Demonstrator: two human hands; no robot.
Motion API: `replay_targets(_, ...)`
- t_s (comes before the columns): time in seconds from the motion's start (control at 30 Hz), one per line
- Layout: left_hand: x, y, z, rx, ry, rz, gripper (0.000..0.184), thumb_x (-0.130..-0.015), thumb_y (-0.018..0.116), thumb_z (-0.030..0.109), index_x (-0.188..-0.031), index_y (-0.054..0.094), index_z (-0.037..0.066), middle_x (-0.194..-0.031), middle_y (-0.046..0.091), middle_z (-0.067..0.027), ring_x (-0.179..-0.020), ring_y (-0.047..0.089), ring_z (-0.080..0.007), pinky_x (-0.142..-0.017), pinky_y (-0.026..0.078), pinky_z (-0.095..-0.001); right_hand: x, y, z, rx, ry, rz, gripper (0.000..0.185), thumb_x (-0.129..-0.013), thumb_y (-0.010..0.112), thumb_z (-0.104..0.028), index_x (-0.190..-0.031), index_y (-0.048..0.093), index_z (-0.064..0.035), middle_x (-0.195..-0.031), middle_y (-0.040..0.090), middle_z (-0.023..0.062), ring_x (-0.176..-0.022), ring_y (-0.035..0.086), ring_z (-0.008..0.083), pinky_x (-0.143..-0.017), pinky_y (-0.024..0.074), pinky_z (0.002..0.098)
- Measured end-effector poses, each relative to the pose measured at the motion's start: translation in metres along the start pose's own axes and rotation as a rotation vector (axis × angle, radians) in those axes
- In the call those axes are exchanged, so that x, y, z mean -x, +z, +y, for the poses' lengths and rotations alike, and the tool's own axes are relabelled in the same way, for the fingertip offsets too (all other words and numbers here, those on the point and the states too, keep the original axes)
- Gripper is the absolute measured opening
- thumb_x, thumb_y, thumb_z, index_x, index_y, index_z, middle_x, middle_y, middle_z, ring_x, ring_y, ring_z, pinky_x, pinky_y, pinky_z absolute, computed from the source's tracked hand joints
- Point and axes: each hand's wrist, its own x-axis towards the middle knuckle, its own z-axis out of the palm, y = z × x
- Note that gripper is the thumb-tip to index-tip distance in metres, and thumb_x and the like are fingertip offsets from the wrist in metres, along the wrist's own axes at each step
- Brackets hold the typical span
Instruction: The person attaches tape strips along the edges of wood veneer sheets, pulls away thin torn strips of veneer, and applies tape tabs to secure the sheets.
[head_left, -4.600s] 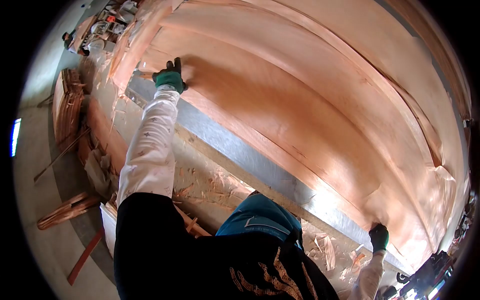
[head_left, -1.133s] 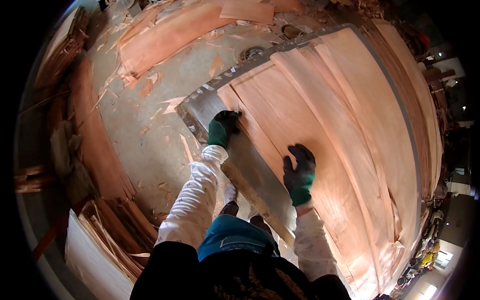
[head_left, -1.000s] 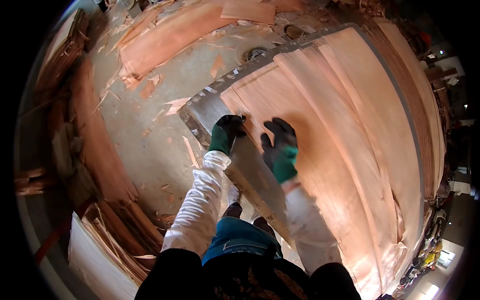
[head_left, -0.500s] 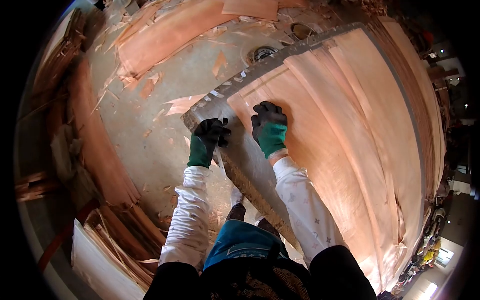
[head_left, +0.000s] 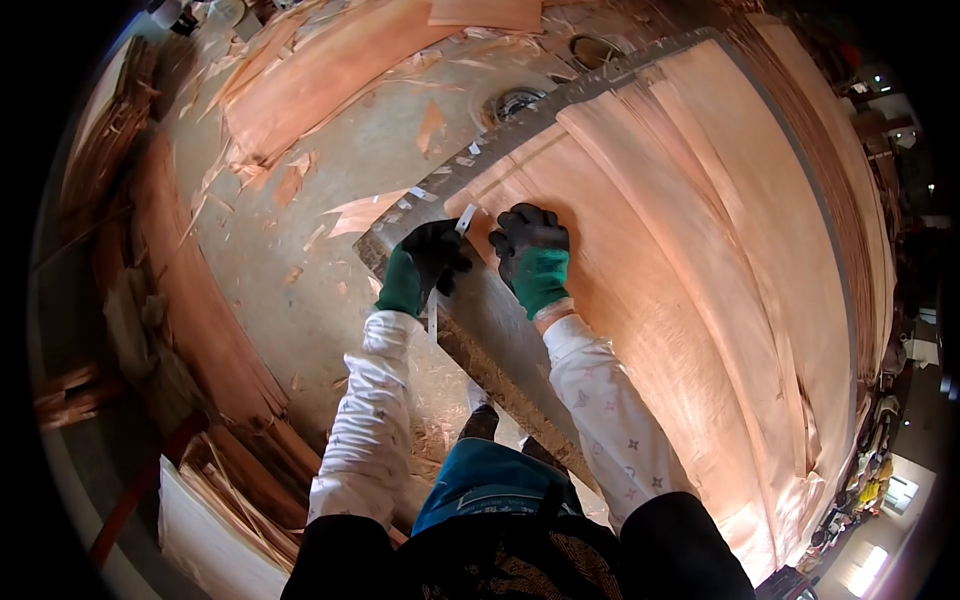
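Note:
My left hand [head_left: 428, 265], in a black and green glove, is closed on a narrow white strip [head_left: 465, 219] whose ends stick out above and below the fingers. It is over the metal edge of the table [head_left: 510, 320], near the corner. Just to its right, my right hand [head_left: 532, 255], gloved alike, rests on the thin wood sheet [head_left: 620, 290] close to the sheet's left edge. Its fingers are bent and somewhat apart, with nothing seen in them. Overlapping wood sheets cover much of the table.
Long veneer pieces [head_left: 320, 75] and scraps lie on the floor beyond the table. At the lower left, a bundle of thin sheets [head_left: 235, 500] leans near my left arm. More stacked sheets [head_left: 100, 140] stand at the far left. A round metal object [head_left: 517, 103] is by the table's far edge.
Since half a second ago, the white strip's upper end has come up into view above my left hand. Earlier, both hands moved toward the table's near corner, and my right hand settled on the sheet.

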Motion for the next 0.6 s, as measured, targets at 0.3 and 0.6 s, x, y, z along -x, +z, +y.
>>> replay_targets(0.3, -0.045, 0.003, 0.022, -0.060, -0.001, -0.075, 0.020, -0.093, 0.055, 0.013, -0.107, 0.061, -0.001, -0.077, 0.069, -0.0134, -0.056, 0.064, -0.0217, -0.044, 0.047, -0.0315, -0.002, -0.002, -0.003, 0.086, 0.025, -0.098, 0.018, -0.070, 0.071, -0.015, -0.088, 0.070, -0.0102, -0.091, 0.064, 0.0065, -0.080, 0.059, 0.0298, -0.067, 0.0478, 0.0409)
replay_targets(0.6, -0.055, -0.013, -0.020, -0.349, 0.227, 0.035, 0.016, -0.088, 0.057, 0.014, -0.088, 0.067, 0.000, -0.080, 0.068, -0.0090, -0.058, 0.062, -0.0177, -0.055, 0.050, -0.0309, -0.003, -0.014, -0.009, 0.015, 0.061, -0.128, 0.031, -0.070, 0.075, -0.026, -0.095, 0.069, -0.0095, -0.099, 0.065, 0.0089, -0.090, 0.059, 0.0314, -0.074, 0.0480, 0.0417)
